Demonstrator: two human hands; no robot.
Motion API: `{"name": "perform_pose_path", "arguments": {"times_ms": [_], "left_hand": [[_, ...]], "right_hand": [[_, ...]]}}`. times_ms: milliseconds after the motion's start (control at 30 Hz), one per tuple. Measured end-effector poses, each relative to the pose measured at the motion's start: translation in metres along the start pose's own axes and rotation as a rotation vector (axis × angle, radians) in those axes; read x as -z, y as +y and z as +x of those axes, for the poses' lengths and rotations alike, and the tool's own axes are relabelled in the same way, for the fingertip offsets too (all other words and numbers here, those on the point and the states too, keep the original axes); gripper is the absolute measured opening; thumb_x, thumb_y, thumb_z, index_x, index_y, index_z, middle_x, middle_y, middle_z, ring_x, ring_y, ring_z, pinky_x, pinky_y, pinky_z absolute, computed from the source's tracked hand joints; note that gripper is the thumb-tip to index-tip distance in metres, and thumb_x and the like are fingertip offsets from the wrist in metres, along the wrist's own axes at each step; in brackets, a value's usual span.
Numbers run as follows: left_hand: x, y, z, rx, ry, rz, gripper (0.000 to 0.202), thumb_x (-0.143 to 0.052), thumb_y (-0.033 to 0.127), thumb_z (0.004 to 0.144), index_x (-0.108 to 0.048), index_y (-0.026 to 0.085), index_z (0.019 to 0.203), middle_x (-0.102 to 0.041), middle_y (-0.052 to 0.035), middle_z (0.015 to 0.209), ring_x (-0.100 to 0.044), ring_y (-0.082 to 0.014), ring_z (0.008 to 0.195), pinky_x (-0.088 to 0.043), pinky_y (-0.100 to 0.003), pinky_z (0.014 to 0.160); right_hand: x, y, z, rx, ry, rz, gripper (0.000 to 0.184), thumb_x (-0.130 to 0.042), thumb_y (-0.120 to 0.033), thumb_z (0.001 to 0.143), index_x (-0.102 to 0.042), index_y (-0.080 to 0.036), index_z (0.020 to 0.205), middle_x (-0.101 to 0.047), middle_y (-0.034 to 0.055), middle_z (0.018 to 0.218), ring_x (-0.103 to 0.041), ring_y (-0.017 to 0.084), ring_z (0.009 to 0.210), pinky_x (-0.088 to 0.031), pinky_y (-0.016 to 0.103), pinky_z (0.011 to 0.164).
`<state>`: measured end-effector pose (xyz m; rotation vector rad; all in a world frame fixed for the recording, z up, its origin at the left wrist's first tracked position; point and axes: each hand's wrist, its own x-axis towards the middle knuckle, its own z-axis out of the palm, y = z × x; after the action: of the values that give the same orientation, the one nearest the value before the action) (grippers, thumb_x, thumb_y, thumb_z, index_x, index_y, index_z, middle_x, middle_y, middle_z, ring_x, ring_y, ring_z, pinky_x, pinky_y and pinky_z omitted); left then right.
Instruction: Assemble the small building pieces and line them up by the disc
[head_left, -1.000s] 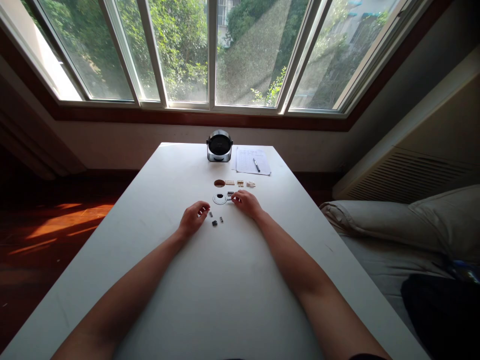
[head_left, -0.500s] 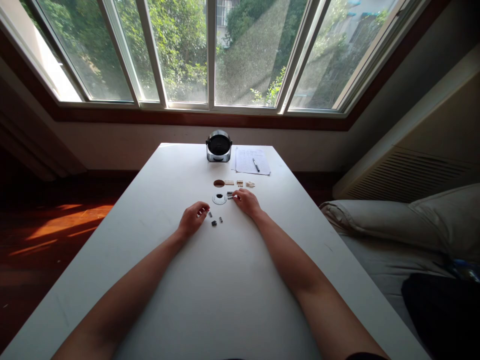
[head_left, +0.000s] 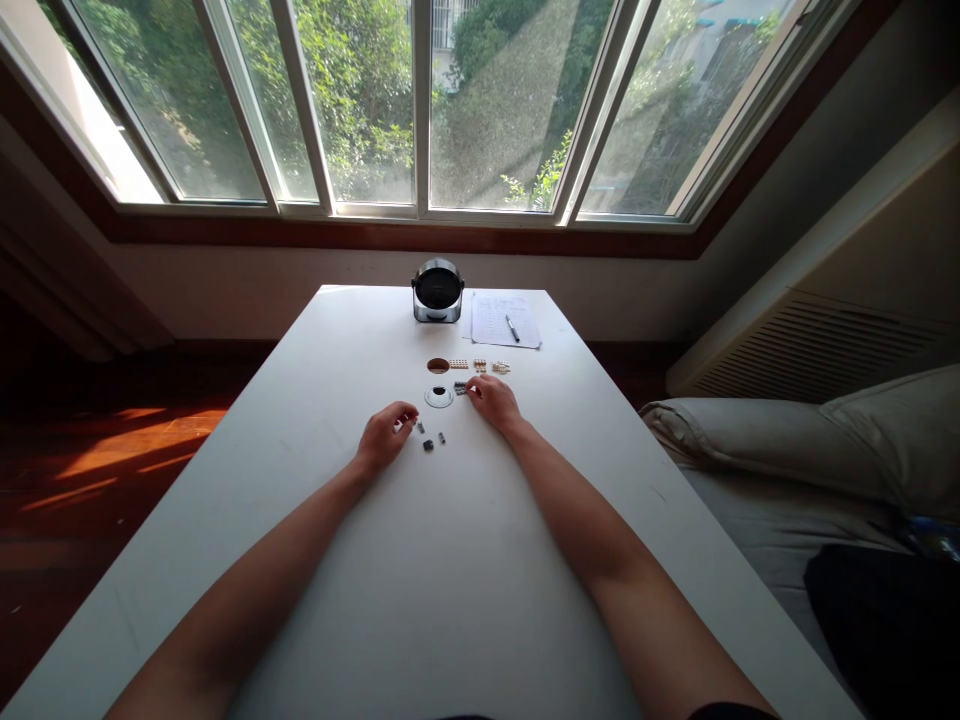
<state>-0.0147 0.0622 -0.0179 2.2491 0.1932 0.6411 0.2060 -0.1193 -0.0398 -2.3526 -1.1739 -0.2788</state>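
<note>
My left hand (head_left: 388,434) rests on the white table (head_left: 442,560) with curled fingers. Its fingertips come together beside a small grey cylindrical piece (head_left: 421,427); whatever they hold is too small to see. Close by lie another small grey piece (head_left: 442,438) and a dark blocky piece (head_left: 428,446). Farther forward, my right hand (head_left: 493,402) pinches at the edge of a small cluster of dark grey pieces (head_left: 460,387). Its fingertips cover part of that cluster, so I cannot make out what is between them. Left of the cluster sits a pale ring-shaped disc (head_left: 439,398) with a dark centre.
Behind the disc is a round brown opening or dish (head_left: 438,366). Small gold-coloured pieces (head_left: 480,366) stand in groups to its right. A round black device on a stand (head_left: 438,290), papers (head_left: 495,318) and a pen (head_left: 513,328) occupy the far end.
Hardly anything differs. The right fingertips shift very slightly at the dark grey cluster, where the pieces look closer together. My left hand stays in place.
</note>
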Motion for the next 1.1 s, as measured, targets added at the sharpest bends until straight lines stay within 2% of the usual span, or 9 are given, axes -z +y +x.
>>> {"name": "perform_pose_path", "arguments": {"times_ms": [267,567,667,767,833,967,1100], "left_hand": [[0.000,-0.001,0.001,0.030,-0.009,0.092,0.015,-0.053,0.019,0.087,-0.066,0.022,0.093,-0.069,-0.0046,0.091,-0.062,-0.0183,0.082,-0.050,-0.032,0.074],[-0.003,0.008,-0.006,-0.012,-0.090,0.126,0.019,-0.050,0.016,0.089,-0.065,0.024,0.097,-0.066,-0.0047,0.101,-0.060,-0.0206,0.091,-0.048,-0.035,0.081],[-0.004,0.009,-0.006,-0.034,-0.060,0.173,0.023,-0.048,0.012,0.088,-0.065,0.024,0.097,-0.065,-0.0055,0.102,-0.059,-0.0218,0.096,-0.046,-0.035,0.085],[-0.003,0.005,-0.007,-0.008,0.014,0.274,0.021,-0.051,0.013,0.086,-0.065,0.024,0.097,-0.064,-0.0064,0.096,-0.059,-0.0230,0.092,-0.045,-0.036,0.084],[-0.002,0.002,-0.007,0.025,0.027,0.319,0.020,-0.054,0.014,0.085,-0.065,0.024,0.098,-0.063,-0.0055,0.089,-0.059,-0.0224,0.086,-0.044,-0.035,0.080],[-0.002,0.002,-0.008,0.073,-0.024,0.332,0.021,-0.053,0.016,0.085,-0.064,0.024,0.102,-0.064,-0.0026,0.082,-0.058,-0.0197,0.075,-0.041,-0.032,0.073],[-0.003,0.008,-0.007,0.047,-0.086,0.247,0.021,-0.051,0.019,0.088,-0.063,0.025,0.105,-0.067,-0.0014,0.089,-0.060,-0.0176,0.078,-0.043,-0.030,0.074]], "right_hand": [[0.000,-0.001,0.002,-0.025,-0.005,-0.001,0.009,-0.060,-0.022,0.090,-0.068,-0.022,0.095,-0.065,0.0041,0.090,-0.056,0.017,0.082,-0.038,0.027,0.070],[-0.002,-0.002,0.002,-0.025,0.003,-0.008,0.007,-0.061,-0.022,0.089,-0.067,-0.023,0.094,-0.066,0.0038,0.090,-0.057,0.018,0.083,-0.037,0.027,0.070],[0.000,-0.004,0.001,-0.023,0.006,0.007,0.007,-0.061,-0.023,0.090,-0.066,-0.022,0.094,-0.066,0.0035,0.090,-0.056,0.017,0.081,-0.037,0.027,0.070],[0.003,-0.007,-0.001,-0.015,0.006,0.033,0.006,-0.061,-0.023,0.090,-0.066,-0.021,0.092,-0.065,0.0029,0.087,-0.056,0.016,0.079,-0.036,0.026,0.069],[0.004,-0.010,-0.002,0.005,0.000,0.064,0.005,-0.061,-0.023,0.090,-0.066,-0.021,0.090,-0.065,0.0022,0.084,-0.055,0.015,0.077,-0.036,0.026,0.068],[0.003,-0.027,-0.006,0.111,-0.053,0.177,0.006,-0.062,-0.023,0.090,-0.068,-0.021,0.088,-0.064,0.0008,0.082,-0.053,0.013,0.073,-0.035,0.024,0.067],[-0.002,-0.051,-0.012,0.242,-0.132,0.283,0.008,-0.063,-0.020,0.089,-0.070,-0.021,0.092,-0.064,0.0006,0.082,-0.053,0.011,0.071,-0.035,0.023,0.068]]}}
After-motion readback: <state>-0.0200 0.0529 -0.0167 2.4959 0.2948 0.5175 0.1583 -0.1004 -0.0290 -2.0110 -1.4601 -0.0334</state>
